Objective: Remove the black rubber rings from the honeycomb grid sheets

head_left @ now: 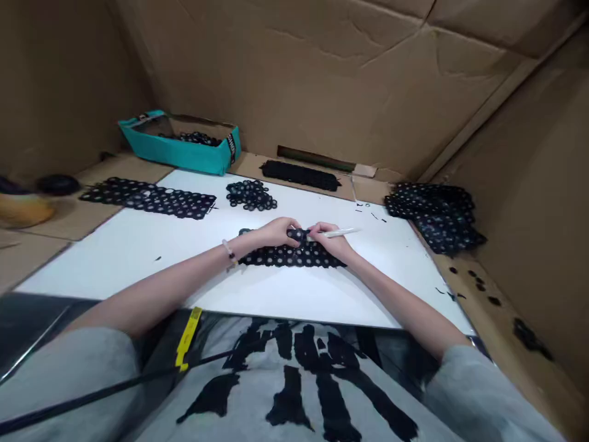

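The right hand (332, 243) is closed round a white pen (341, 232), whose tip end meets the black sheet (289, 256) near the middle of the frame. The left hand (280, 232) pinches the raised upper edge of that sheet between thumb and fingers, just beside the pen. The sheet, dotted with rows of round holes, lies on a white board (285, 298) below both hands. A beaded bracelet (228, 252) circles the left wrist. Just above the left hand sits a loose pile of black rings (251, 195); another dotted strip (151, 197) lies left of it. In the upper left stands a teal box (177, 153) holding more black pieces. A dark strip (301, 175) rests at upper centre, and stacked dotted sheets (435, 215) lie toward the right.
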A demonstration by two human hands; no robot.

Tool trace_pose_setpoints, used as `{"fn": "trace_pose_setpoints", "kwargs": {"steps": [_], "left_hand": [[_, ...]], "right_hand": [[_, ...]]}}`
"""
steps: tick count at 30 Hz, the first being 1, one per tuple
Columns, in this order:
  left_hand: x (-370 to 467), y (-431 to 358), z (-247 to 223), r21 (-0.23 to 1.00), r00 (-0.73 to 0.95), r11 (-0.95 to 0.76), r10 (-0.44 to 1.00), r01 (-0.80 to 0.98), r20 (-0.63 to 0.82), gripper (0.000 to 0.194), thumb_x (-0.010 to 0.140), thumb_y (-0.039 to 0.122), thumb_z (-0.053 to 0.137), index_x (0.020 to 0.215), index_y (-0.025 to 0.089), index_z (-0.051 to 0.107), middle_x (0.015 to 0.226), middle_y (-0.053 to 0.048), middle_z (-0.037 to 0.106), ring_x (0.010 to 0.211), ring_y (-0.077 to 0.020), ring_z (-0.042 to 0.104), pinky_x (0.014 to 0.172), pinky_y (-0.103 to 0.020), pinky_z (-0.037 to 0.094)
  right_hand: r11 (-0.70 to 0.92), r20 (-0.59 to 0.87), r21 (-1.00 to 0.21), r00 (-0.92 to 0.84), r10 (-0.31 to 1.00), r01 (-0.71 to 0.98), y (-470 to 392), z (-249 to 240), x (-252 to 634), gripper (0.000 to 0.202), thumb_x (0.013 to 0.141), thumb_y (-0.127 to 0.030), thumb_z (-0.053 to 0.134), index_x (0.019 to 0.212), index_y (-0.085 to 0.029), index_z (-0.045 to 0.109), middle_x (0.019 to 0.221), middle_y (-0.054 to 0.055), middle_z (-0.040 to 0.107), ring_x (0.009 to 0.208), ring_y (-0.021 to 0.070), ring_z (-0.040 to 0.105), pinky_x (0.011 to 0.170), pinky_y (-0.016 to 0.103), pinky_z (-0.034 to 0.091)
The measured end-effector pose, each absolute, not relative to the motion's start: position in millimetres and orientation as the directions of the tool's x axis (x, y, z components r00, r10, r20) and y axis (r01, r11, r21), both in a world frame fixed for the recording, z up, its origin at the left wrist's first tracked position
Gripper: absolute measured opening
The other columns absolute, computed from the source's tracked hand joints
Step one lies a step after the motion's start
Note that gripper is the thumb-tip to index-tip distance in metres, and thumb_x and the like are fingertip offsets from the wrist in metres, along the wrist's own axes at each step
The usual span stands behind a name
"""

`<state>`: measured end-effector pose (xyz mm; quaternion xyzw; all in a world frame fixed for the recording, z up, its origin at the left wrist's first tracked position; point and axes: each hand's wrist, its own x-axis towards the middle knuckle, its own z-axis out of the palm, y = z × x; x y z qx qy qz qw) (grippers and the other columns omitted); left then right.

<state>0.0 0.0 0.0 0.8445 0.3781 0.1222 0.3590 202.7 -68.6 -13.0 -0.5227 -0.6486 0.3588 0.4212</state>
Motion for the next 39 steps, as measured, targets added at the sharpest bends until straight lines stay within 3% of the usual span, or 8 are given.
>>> {"fn": "trace_pose_setpoints", "kwargs": {"steps": [12, 17, 23, 28, 33, 36, 39], "left_hand": [[1, -1, 0, 0.828, 0.701, -0.350, 0.709, 0.438, -0.071, 0.056, 0.062, 0.034, 0.078, 0.114, 0.017, 0.065, 0.109, -0.005, 0.071, 0.103, -0.0247, 0.064, 0.089, -0.030, 0.046], [3, -1, -3, 0.865, 0.697, -0.311, 0.714, 0.395, -0.062, 0.054, 0.060, 0.031, 0.078, 0.111, 0.017, 0.065, 0.116, -0.008, 0.070, 0.110, -0.0267, 0.063, 0.094, -0.032, 0.046], [2, 1, -2, 0.856, 0.706, -0.345, 0.708, 0.385, -0.032, 0.052, 0.061, 0.033, 0.079, 0.110, 0.019, 0.066, 0.121, -0.009, 0.068, 0.114, -0.0270, 0.062, 0.100, -0.035, 0.044], [1, -6, 3, 0.870, 0.673, -0.281, 0.735, 0.406, -0.076, 0.057, 0.061, 0.033, 0.080, 0.113, 0.017, 0.067, 0.123, -0.010, 0.068, 0.116, -0.0278, 0.061, 0.099, -0.035, 0.045], [0, -10, 11, 0.891, 0.664, -0.178, 0.729, 0.417, -0.165, 0.063, 0.063, 0.030, 0.077, 0.123, 0.015, 0.064, 0.116, -0.010, 0.071, 0.111, -0.0266, 0.063, 0.096, -0.035, 0.046], [-2, -7, 15, 0.860, 0.682, -0.257, 0.719, 0.441, -0.134, 0.061, 0.066, 0.030, 0.074, 0.124, 0.015, 0.063, 0.120, -0.010, 0.071, 0.113, -0.0261, 0.062, 0.094, -0.032, 0.046], [-6, -2, 18, 0.748, 0.709, -0.444, 0.704, 0.493, -0.049, 0.046, 0.072, 0.038, 0.070, 0.113, 0.016, 0.069, 0.115, -0.009, 0.072, 0.105, -0.0252, 0.065, 0.089, -0.031, 0.046]], "right_hand": [[0.141, 0.104, -0.910, -0.114, 0.988, 0.391, -72, -9, 206, 0.017, 0.075, -0.037, 0.065, 0.070, -0.021, 0.066, 0.091, 0.003, 0.074, 0.090, 0.0211, 0.065, 0.088, 0.034, 0.046], [0.087, 0.066, -0.942, -0.075, 0.995, 0.323, -73, -4, 205, 0.015, 0.071, -0.035, 0.068, 0.067, -0.020, 0.067, 0.086, 0.004, 0.074, 0.089, 0.0212, 0.065, 0.090, 0.034, 0.046], [0.077, 0.061, -0.949, -0.063, 0.996, 0.305, -72, -3, 205, 0.014, 0.069, -0.033, 0.067, 0.063, -0.020, 0.065, 0.084, 0.004, 0.073, 0.088, 0.0206, 0.064, 0.091, 0.033, 0.045], [0.141, 0.117, -0.909, -0.083, 0.990, 0.393, -73, -8, 203, 0.017, 0.075, -0.036, 0.063, 0.069, -0.020, 0.064, 0.078, 0.002, 0.070, 0.080, 0.0191, 0.061, 0.081, 0.032, 0.046], [0.285, 0.261, -0.774, -0.125, 0.957, 0.566, -77, -12, 194, 0.015, 0.080, -0.033, 0.057, 0.072, -0.021, 0.060, 0.080, 0.001, 0.067, 0.080, 0.0186, 0.059, 0.077, 0.031, 0.042], [0.285, 0.262, -0.757, -0.127, 0.957, 0.588, -77, -8, 195, 0.014, 0.081, -0.032, 0.056, 0.072, -0.021, 0.060, 0.077, 0.001, 0.067, 0.076, 0.0181, 0.059, 0.074, 0.030, 0.042], [0.264, 0.213, -0.775, -0.157, 0.964, 0.573, -74, -2, 204, 0.014, 0.080, -0.031, 0.057, 0.072, -0.020, 0.062, 0.078, 0.001, 0.069, 0.076, 0.0178, 0.060, 0.074, 0.030, 0.043]]}}
